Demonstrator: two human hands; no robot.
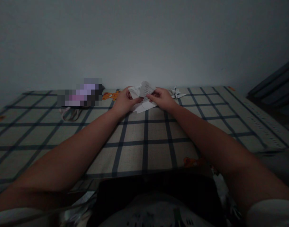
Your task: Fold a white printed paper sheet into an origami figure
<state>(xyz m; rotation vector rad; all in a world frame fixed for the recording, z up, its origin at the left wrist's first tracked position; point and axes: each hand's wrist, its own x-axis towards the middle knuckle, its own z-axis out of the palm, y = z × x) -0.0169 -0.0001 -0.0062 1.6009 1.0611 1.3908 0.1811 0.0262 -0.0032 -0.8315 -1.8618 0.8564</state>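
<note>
Both hands meet over the far half of the table, holding a folded sheet of printed paper (146, 90) between them. My left hand (124, 101) grips its left side, with the thumb laid across the front. On the right, my right hand (162, 98) pinches the paper's edge between thumb and fingers. Lines of dark print show on the raised flap. A lower layer of white paper (144, 107) hangs toward me under the hands; whether it is the same sheet I cannot tell. Just beyond my right wrist lies a folded white paper piece (176, 92) with pointed tips.
A checked tablecloth (156, 154) with bear prints covers the table, which meets a plain wall (144, 41). At the back left lies a pixelated purple-and-pink object (80, 94), a pale strap (71, 115) beside it. Dark slats (277, 80) stand at the far right.
</note>
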